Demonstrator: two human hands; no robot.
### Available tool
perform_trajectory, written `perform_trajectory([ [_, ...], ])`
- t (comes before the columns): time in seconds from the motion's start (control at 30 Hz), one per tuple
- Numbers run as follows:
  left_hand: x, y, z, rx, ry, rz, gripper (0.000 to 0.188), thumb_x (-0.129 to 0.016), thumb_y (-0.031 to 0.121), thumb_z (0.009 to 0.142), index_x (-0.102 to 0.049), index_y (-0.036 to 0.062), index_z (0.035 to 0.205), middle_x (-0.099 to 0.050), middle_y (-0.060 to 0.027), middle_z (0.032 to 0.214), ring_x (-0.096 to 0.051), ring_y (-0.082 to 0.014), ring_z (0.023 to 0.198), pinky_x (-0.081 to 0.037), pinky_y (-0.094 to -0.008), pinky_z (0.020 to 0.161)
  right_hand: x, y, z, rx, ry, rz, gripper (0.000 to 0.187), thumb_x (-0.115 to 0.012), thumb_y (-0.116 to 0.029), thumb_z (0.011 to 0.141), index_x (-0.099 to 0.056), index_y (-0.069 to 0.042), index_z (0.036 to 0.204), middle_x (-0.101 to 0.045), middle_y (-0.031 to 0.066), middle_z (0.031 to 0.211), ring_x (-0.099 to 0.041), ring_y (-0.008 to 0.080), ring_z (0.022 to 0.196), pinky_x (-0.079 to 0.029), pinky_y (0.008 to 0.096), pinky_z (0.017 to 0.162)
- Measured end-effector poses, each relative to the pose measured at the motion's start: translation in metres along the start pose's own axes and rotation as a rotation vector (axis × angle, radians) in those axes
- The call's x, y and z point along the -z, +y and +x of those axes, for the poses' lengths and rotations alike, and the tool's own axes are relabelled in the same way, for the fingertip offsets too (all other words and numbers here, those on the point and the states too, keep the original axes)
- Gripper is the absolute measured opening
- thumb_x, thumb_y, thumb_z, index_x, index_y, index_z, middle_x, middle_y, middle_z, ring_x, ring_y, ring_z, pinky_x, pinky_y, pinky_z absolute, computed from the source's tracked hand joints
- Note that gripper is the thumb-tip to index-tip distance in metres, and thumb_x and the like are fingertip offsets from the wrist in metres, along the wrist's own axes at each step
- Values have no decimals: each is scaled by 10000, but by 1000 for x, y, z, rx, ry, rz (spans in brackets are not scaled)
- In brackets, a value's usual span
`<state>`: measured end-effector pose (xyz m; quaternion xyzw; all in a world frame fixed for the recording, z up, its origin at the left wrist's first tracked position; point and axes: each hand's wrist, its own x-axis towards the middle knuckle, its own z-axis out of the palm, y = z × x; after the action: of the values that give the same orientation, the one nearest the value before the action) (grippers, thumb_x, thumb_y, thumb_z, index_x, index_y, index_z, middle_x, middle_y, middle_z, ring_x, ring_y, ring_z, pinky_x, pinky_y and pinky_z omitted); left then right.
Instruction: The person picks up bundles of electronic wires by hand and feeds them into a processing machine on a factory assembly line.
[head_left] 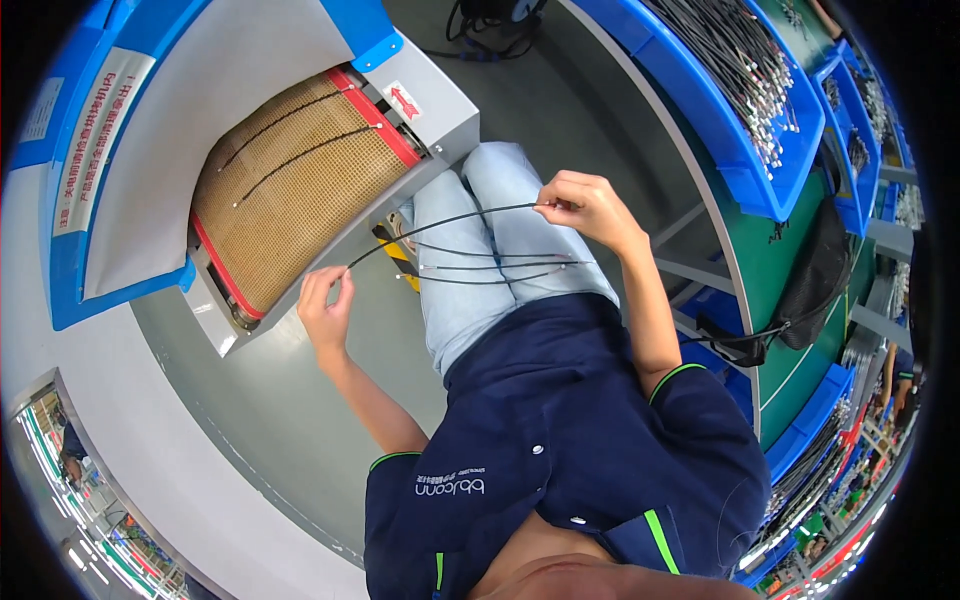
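Observation:
A thin black cable [452, 218] stretches in a shallow arc above my thighs. My left hand [326, 308] pinches it at its left end, beside the front of the conveyor. At the other end, the fingertips of my right hand [592, 210] are closed on the cable. Several similar black cables with small light ends lie across my lap [488, 268], just below the held one. On the tan mesh belt [330, 190] at upper left, two more black cables rest apart from each other, the nearer one [300, 158] running diagonally.
A grey and blue machine housing [150, 170] surrounds the red-edged belt. At right, a blue bin [780, 190] full of cables stands on a green-topped bench [785, 270], with a black bag [815, 275] nearby. Other blue bins line the right side.

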<state>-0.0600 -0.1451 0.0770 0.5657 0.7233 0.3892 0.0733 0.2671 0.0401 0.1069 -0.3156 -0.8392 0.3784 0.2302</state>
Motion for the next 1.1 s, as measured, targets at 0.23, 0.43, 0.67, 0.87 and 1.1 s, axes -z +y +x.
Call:
perform_trajectory([
  [0.23, 90, -22, 55, 59, 10, -14, 108, -686, -3, 744, -644, 7, 843, -637, -88, 801, -597, -199, 716, -487, -287, 664, -10, -73, 63, 138, 11, -114, 82, -687, -136, 761, -630, -86, 789, -582, 38, 730, -591, 217, 680, -490, 325, 596],
  [0.43, 173, -29, 99, 114, -23, 51, 111, -666, 77, 801, -642, -3, 875, -625, -101, 846, -611, -212, 767, -484, -301, 714, -29, -141, 118, 203, 140, -123, 93, -702, -159, 732, -645, -114, 792, -588, 8, 778, -560, 207, 829, -488, 331, 694],
  [0.67, 213, -24, 107, 108, -74, 147, 111, -665, 97, 802, -641, 9, 866, -608, -113, 995, -577, -260, 957, -452, -343, 851, -41, -171, 136, 224, 175, -144, 115, -709, -137, 709, -649, -88, 794, -587, 40, 965, -529, 258, 968, -429, 380, 874],
  [0.87, 202, -22, 102, 111, -78, 131, 126, -644, 91, 821, -635, 30, 932, -591, -121, 1063, -550, -285, 1029, -431, -365, 900, -20, -156, 106, 249, 144, 7, 141, -680, -103, 749, -658, -85, 887, -581, 56, 995, -519, 276, 1028, -432, 366, 883],
  [1.1, 91, 81, 63, 96, 13, -148, 124, -563, 35, 870, -589, -4, 985, -609, -117, 1014, -557, -274, 1008, -423, -367, 901, 29, -76, -23, -8, -221, -91, 256, -704, -177, 742, -643, -52, 957, -644, 147, 847, -599, 340, 843, -473, 411, 776],
])
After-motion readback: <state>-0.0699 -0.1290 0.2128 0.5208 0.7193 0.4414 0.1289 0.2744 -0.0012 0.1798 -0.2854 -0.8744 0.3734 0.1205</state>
